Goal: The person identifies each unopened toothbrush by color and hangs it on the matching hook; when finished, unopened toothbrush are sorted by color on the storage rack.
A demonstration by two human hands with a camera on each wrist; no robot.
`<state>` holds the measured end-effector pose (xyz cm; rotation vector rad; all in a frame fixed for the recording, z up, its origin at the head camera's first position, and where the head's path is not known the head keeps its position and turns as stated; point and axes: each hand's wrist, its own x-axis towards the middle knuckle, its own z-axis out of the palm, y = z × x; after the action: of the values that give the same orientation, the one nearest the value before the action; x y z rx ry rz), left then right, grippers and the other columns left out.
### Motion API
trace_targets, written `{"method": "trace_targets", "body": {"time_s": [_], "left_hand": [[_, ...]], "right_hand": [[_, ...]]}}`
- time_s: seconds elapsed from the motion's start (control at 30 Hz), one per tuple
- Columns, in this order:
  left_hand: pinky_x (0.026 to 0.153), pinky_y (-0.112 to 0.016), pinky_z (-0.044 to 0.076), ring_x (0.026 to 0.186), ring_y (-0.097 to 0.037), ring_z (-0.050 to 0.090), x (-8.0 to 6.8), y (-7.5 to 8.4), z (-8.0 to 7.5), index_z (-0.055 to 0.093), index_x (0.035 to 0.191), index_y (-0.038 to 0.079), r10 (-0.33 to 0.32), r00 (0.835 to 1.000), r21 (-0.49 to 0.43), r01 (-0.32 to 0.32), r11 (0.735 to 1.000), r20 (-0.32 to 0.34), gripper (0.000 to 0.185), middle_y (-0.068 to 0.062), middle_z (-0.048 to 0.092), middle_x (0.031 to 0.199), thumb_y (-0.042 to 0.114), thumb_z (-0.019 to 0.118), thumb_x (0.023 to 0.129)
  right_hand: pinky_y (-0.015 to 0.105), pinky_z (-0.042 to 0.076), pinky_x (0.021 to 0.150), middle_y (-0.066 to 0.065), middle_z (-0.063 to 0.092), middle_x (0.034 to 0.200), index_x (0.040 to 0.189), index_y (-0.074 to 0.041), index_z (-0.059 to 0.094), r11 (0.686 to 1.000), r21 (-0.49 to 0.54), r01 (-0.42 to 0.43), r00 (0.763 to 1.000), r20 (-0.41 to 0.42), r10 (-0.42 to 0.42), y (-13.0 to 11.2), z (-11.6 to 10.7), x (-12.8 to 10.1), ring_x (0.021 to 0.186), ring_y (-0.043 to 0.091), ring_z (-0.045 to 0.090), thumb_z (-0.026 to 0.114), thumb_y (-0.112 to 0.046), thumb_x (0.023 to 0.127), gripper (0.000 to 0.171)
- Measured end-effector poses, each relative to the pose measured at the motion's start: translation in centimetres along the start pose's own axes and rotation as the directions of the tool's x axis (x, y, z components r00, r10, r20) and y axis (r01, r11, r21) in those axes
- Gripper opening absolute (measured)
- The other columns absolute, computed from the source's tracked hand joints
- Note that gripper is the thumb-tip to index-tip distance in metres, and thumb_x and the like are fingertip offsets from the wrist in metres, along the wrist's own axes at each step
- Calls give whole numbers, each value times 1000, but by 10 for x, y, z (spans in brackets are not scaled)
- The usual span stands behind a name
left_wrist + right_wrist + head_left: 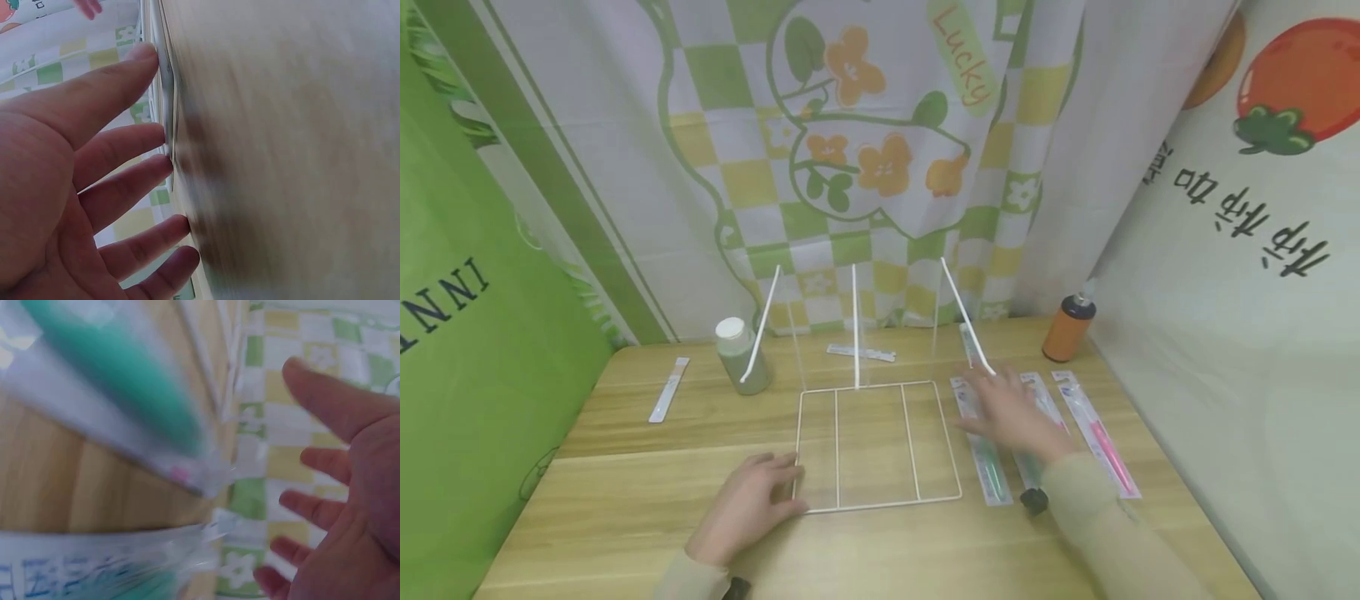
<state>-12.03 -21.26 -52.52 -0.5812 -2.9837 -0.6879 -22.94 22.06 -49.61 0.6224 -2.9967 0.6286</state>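
A white wire rack stands on the wooden table, its grid flat at the front and three prongs rising at the back. My left hand rests at the grid's front left corner; in the left wrist view its loosely bent fingertips meet the wire along the tabletop. On the right, my right hand hovers over several packaged toothbrushes, fingers spread, palm holding nothing. A green-handled toothbrush lies nearest the rack, partly under that hand. Farther right is a pink-handled toothbrush in its pack.
A grey-green bottle with a white cap stands behind the rack on the left. An orange bottle with a dark top is at the back right. Narrow white packets lie at the far left and behind the rack. Printed curtains enclose the table.
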Motion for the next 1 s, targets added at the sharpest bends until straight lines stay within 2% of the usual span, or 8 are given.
{"method": "trace_targets", "body": {"time_s": [0.07, 0.23, 0.4, 0.53, 0.63, 0.8, 1.0], "left_hand": [[114, -70, 43, 135, -53, 58, 0, -1, -1, 78, 128, 9, -13, 1000, 0, 13, 1000, 8, 51, -15, 67, 146, 36, 91, 87], [114, -71, 42, 137, -53, 56, 0, -1, -1, 77, 130, 10, -38, 999, -4, 38, 999, 20, 54, -13, 67, 147, 39, 91, 86], [114, -72, 41, 138, -53, 54, -1, -2, 0, 77, 131, 10, -48, 998, -17, 49, 999, 29, 56, -12, 66, 148, 40, 91, 86], [114, -73, 42, 138, -54, 54, -1, -2, 1, 77, 131, 10, -39, 999, -18, 39, 999, 26, 56, -13, 66, 148, 40, 91, 86], [113, -74, 42, 137, -55, 55, -2, -3, 2, 77, 131, 10, -35, 999, -22, 35, 999, 18, 56, -13, 66, 148, 39, 91, 85], [113, -74, 41, 138, -55, 54, -2, -3, 2, 77, 130, 10, -40, 999, -22, 40, 999, 14, 55, -13, 67, 148, 39, 91, 85], [113, -75, 40, 138, -55, 54, -2, -3, 2, 78, 129, 10, -43, 999, -30, 43, 999, 9, 54, -13, 67, 147, 39, 91, 85]], "right_hand": [[86, 32, 110, 21, 43, 167, 165, -18, 42, 999, 43, 15, 999, 33, -17, 11, 2, 5, 148, 59, 35, 88, -41, 91, 91], [71, 42, 113, 21, 62, 149, 162, -12, 47, 995, 85, 49, 997, 52, -54, 34, 9, 16, 134, 46, 55, 87, -34, 93, 83], [61, 54, 102, 14, 73, 124, 158, -10, 53, 988, 150, 28, 997, 72, -39, 45, 12, 24, 112, 33, 67, 87, -26, 93, 75], [50, 59, 88, 3, 73, 106, 153, -7, 58, 986, 164, 18, 996, 84, -33, 48, 13, 28, 94, 21, 66, 87, -22, 91, 70], [47, 59, 82, -1, 71, 98, 145, -6, 65, 988, 154, 9, 996, 83, -22, 49, 14, 29, 86, 18, 64, 87, -22, 91, 60], [43, 56, 77, -4, 66, 89, 131, -8, 73, 987, 161, -8, 996, 85, -6, 50, 18, 33, 80, 16, 60, 86, -23, 92, 43], [42, 56, 79, -4, 67, 89, 127, -9, 76, 980, 196, -46, 997, 66, 34, 50, 21, 34, 81, 16, 61, 86, -24, 92, 40]]}}
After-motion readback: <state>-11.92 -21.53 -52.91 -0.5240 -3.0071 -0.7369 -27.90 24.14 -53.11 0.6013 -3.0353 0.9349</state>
